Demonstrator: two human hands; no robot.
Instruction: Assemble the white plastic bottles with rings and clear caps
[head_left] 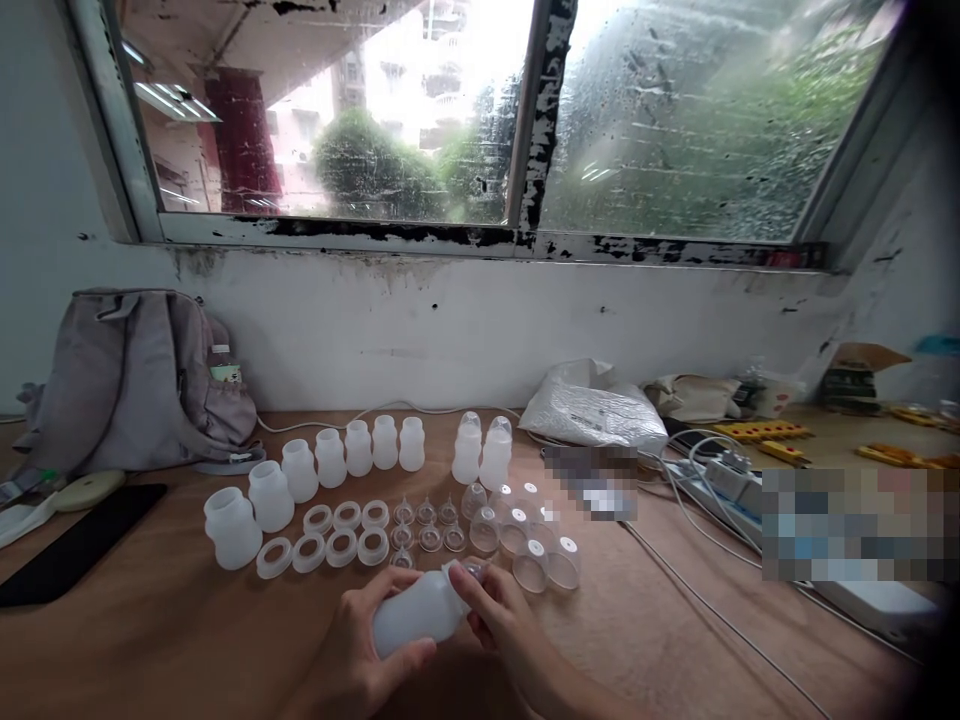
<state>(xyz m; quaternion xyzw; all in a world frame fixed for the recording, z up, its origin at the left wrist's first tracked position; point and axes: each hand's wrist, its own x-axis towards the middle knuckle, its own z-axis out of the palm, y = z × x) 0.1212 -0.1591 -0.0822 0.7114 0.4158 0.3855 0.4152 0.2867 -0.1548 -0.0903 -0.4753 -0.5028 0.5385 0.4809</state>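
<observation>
your left grip [361,632] wraps the tilted bottle [415,616] over the worktop [187,640]; your right grip [504,608] pinches its top [471,567] (you seem to be fitting it). next likely needs steady hold, gentle twist.

1. Open bottles [331,459]: seven standing, in one curved row.
2. Capped bottles [466,449]: two, side by side.
3. Held bottle [417,612]: one, making ten bottles in all.
4. Rings [341,547]: seven; three in the far row, four in the near row.
5. Nipples [430,538]: seven lying loose, plus one on the held bottle.
6. Loose caps [530,568]: eight, one partly blurred.
7. Backpack [139,380]: one.
8. Window panes [705,130]: two.
</observation>
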